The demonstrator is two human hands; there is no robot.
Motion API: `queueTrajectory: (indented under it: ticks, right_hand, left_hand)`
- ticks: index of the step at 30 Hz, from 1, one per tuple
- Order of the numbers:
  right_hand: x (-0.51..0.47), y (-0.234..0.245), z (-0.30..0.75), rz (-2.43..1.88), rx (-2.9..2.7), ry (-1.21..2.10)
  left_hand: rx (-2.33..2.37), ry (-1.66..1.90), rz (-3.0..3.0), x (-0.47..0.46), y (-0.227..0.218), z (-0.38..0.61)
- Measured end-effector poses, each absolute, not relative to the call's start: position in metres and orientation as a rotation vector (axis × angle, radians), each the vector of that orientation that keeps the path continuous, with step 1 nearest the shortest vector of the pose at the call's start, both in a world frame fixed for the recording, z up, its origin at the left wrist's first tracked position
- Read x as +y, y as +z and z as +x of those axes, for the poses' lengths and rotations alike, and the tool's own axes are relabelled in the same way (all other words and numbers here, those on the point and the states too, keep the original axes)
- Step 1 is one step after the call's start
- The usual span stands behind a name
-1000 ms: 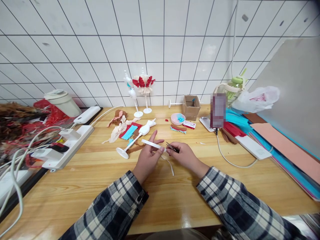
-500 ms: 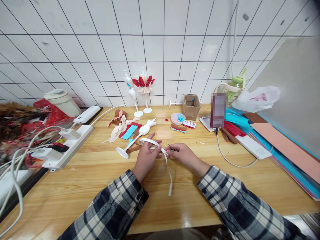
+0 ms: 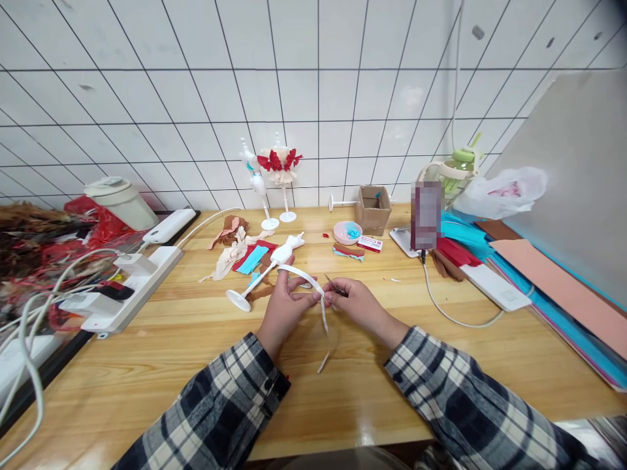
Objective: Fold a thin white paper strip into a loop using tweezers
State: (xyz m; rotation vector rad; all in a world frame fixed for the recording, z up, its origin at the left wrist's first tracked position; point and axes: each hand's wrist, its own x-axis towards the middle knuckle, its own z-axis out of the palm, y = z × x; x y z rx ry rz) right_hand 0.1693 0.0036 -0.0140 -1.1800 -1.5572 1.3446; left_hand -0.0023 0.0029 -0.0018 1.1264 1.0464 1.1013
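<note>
Tiled wall (image 3: 337, 94) at the back, wooden table (image 3: 161, 365) in front of it. Stack of coloured sheets (image 3: 558, 281) on the right side, well apart from the work. White dress form (image 3: 288, 253) lies on its side just beyond the left hand, its stem over fabric scraps (image 3: 253, 260).

Left hand (image 3: 285, 310): half curled round the white ring (image 3: 300, 273), looks like a tape roll; thumb and fingertips pinch near where the strip leaves it. Right hand (image 3: 356, 305): closed to a pinch on a slim dark tool (image 3: 337, 287), tip pointing up-left. Can't tell if it's scissors or tweezers, or if that hand also grips the strip. Ring is held above the table between the person and the form, tilted.

Loose strip (image 3: 324, 318) hangs below the fingertips, curling toward the person.

Risks, my read:
- strip folds onto itself or grabs the table if it's sticky and left dangling;
- tool tip sits near the left fingertips, so a slip could nick skin;
- weak left pinch lets the ring spin and pay out extra;
- left knuckles could nudge the form, since they're right beside it.
</note>
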Motion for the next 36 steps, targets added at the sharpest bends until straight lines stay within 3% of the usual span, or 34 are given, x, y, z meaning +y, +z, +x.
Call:
queueTrajectory:
  ticks: [29,36]
  right_hand:
    - [0.0008,-0.0106,0.1694,-1.331,-1.769,1.123]
    - [0.0005,-0.0069,0.1692,-1.307,-1.769,0.782]
  left_hand:
    - [1.047,1.065,1.155,0.0008,-0.0022,0.0024]
    - [1.081,1.14,1.121,0.0033,-0.0009,-0.0004]
